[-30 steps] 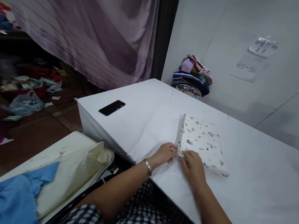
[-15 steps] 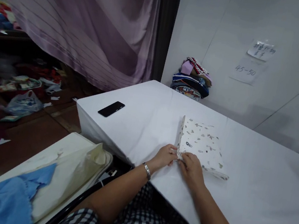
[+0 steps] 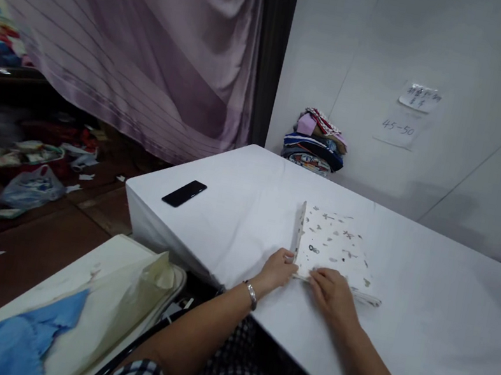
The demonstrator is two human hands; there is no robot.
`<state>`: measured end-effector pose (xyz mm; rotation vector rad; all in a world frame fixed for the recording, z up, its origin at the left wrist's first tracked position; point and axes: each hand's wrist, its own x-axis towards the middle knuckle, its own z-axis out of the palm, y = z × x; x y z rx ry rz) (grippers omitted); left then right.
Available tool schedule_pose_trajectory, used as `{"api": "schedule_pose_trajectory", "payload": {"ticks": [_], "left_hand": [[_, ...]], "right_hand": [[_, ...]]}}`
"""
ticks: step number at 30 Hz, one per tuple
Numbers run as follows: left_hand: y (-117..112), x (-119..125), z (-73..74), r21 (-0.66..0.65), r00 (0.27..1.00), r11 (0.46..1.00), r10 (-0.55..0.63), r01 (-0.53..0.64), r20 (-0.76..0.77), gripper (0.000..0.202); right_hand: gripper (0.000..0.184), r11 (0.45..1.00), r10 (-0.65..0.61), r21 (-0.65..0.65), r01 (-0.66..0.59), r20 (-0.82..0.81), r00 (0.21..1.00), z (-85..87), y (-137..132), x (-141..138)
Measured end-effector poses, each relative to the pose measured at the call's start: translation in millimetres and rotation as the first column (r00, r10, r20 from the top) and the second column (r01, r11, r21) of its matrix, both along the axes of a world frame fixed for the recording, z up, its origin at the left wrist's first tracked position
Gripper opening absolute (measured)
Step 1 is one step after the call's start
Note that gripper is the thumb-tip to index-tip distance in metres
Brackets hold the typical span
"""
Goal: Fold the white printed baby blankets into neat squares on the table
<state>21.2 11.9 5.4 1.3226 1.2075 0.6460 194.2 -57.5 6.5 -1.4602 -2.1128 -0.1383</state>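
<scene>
A folded white cloth (image 3: 335,244) printed with small brown and grey motifs lies flat on the white-covered table (image 3: 247,203). At its near left corner, my left hand (image 3: 278,270) has the edge between thumb and fingers; a silver bracelet circles that wrist. My right hand (image 3: 333,292) is just to the right, its thumb and fingers pinched together at the cloth's near edge. The fingertips of both hands are partly hidden. Farther along that edge, the stacked layers of the fold show at the right corner.
A black phone (image 3: 184,193) lies on the table's left part. Folded fabrics (image 3: 315,144) are piled against the wall, below paper notes (image 3: 406,115). At lower left, a blue cloth (image 3: 13,336) lies on a pale surface. A purple curtain (image 3: 184,40) hangs behind; bags litter the floor.
My right hand has slid a little to the right along the near edge, away from my left hand. The cloth's near left corner now lies flatter. The view has tilted slightly.
</scene>
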Motion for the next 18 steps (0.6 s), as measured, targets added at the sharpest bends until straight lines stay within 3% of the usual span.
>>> {"api": "schedule_pose_trajectory", "payload": {"ticks": [3, 6, 10, 13, 15, 18], "left_hand": [[2.6, -3.2, 3.2, -0.013, 0.998, 0.999, -0.050, 0.050, -0.039, 0.034], [6.1, -4.2, 8.5, -0.030, 0.987, 0.992, -0.125, 0.123, -0.099, 0.037], [8.4, -3.3, 9.9, 0.010, 0.974, 0.990, -0.139, 0.144, -0.179, 0.041], [9.0, -3.7, 7.8, 0.123, 0.978, 0.986, -0.092, 0.116, -0.189, 0.045], [9.8, -4.4, 7.6, 0.115, 0.980, 0.987, -0.089, 0.111, -0.178, 0.046], [8.5, -2.3, 9.8, 0.006, 0.980, 0.993, -0.116, 0.118, -0.162, 0.046]], "right_hand": [[0.031, 0.991, -0.134, -0.026, 0.133, -0.041, 0.990, -1.4, -13.7, 43.9], [0.036, 0.944, -0.329, -0.068, 0.323, -0.150, 0.932, -6.8, -28.5, 80.6], [0.046, 0.819, -0.574, -0.280, 0.501, -0.406, 0.711, -9.7, -35.4, 95.5], [0.062, 0.707, -0.704, -0.481, 0.518, -0.414, 0.576, -7.4, -26.8, 94.2], [0.075, 0.659, -0.739, -0.543, 0.520, -0.342, 0.580, -4.9, -17.6, 94.5], [0.080, 0.661, -0.726, -0.590, 0.464, -0.344, 0.595, -0.7, -5.5, 102.2]]}}
